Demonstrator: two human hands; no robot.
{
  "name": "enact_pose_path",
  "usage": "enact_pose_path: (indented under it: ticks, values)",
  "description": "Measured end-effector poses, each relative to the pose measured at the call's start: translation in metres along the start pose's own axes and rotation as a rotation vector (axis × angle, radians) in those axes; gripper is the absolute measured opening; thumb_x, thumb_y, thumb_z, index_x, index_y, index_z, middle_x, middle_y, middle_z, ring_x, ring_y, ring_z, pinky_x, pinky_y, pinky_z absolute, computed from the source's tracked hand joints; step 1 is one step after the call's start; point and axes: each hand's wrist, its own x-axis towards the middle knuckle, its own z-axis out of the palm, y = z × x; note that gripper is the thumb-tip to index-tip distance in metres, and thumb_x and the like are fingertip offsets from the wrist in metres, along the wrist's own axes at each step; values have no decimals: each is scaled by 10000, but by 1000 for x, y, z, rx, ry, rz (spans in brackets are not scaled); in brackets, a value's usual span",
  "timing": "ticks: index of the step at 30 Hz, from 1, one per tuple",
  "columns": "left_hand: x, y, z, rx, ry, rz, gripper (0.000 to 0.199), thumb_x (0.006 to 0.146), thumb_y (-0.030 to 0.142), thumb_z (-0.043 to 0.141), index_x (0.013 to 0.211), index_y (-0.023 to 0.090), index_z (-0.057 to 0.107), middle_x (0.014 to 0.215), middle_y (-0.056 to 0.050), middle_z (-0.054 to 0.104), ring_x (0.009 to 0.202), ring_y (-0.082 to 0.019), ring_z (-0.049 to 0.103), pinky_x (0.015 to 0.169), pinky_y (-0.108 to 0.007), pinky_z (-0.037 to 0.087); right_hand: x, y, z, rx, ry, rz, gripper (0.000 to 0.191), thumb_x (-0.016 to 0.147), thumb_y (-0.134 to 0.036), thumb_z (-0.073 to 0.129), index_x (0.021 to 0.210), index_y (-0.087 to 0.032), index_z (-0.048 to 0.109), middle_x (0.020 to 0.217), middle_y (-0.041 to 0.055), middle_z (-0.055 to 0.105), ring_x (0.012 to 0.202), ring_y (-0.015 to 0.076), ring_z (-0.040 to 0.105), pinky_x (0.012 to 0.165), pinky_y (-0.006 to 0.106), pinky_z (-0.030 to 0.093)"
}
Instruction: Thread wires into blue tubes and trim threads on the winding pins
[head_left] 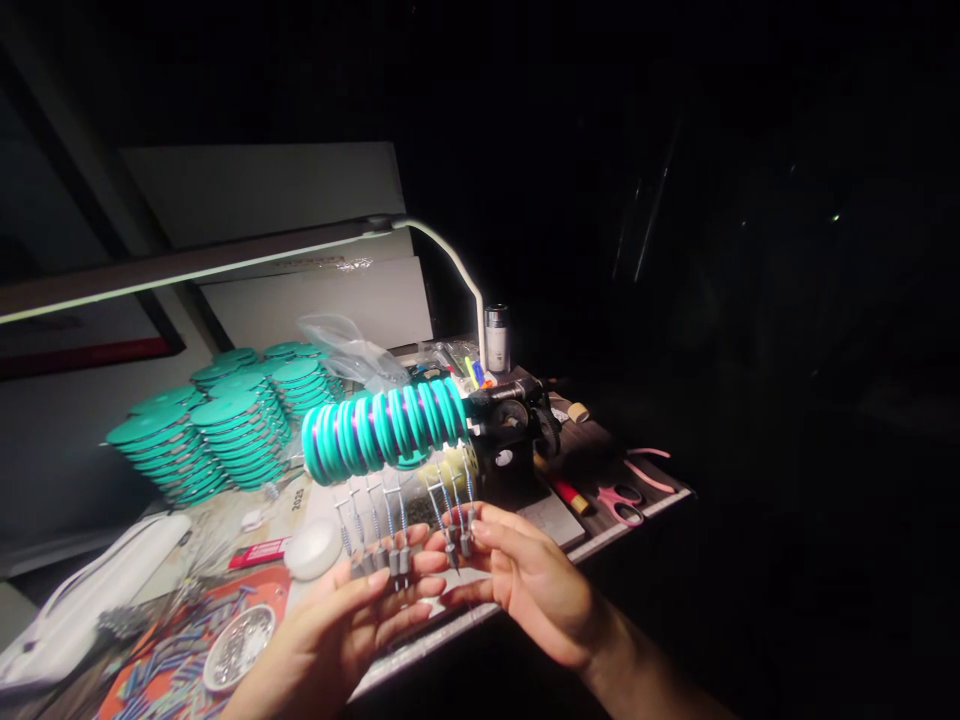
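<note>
A row of turquoise fishing-line spools (pixel 382 430) sits side by side on the shaft of a small dark winding machine (pixel 517 410). Thin fishing rigs (pixel 390 515) with blue-striped stems hang below the spools, each ending in a grey cylindrical piece that looks like a sinker. My left hand (pixel 349 625), thumb in front and fingers behind, is closed on the left group of grey sinkers (pixel 394 562). With thumb and fingertips, my right hand (pixel 536 580) pinches the right group of sinkers (pixel 451 545). The hands are close together, fingertips nearly meeting.
Stacks of turquoise spools (pixel 229 440) stand at the back left. An orange tray (pixel 270 590) holds loose blue-grey pieces and a small round dish (pixel 240 648). Pink-handled scissors (pixel 621 503) lie near the right table edge. A lamp (pixel 187 262) spans above.
</note>
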Motion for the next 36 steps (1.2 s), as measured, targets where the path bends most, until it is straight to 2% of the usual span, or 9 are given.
enact_pose_path:
  ticks: [7, 14, 18, 29, 36]
  values:
    - [-3, 3, 8, 13, 32, -9, 455, 742, 162, 608, 1177, 47, 538, 1031, -171, 696, 925, -281, 656, 860, -354, 501, 1, -2, 1, -3, 27, 13, 198, 806, -256, 577, 945, -121, 538, 872, 60, 615, 777, 148, 589, 675, 303, 476]
    - [-2, 2, 8, 42, 3, 14, 345, 728, 143, 628, 1067, 81, 626, 971, -142, 719, 925, -285, 657, 841, -360, 519, 0, -1, 0, -7, 25, 16, 213, 821, -246, 552, 988, -119, 514, 891, 74, 630, 782, 158, 605, 685, 320, 474]
    - [0, 2, 6, -2, -39, -4, 292, 729, 145, 635, 1015, 93, 659, 959, -124, 725, 958, -301, 642, 887, -391, 497, -1, -1, 0, -12, 18, 18, 224, 821, -248, 547, 999, -116, 512, 900, 79, 634, 770, 158, 610, 684, 324, 473]
    - [1, 0, 0, 25, 2, 4, 286, 726, 183, 651, 982, 57, 655, 976, -145, 715, 994, -325, 618, 868, -390, 503, 0, -4, 0, -25, 19, 17, 240, 795, -277, 574, 975, -134, 505, 905, 79, 630, 810, 174, 609, 691, 324, 470]
    - [-3, 2, 8, 25, 13, -5, 330, 750, 172, 625, 1065, 72, 615, 982, -133, 713, 1005, -317, 614, 834, -370, 518, -1, -4, 3, -22, 23, 19, 263, 768, -295, 601, 960, -141, 509, 886, 71, 634, 779, 169, 612, 684, 316, 470]
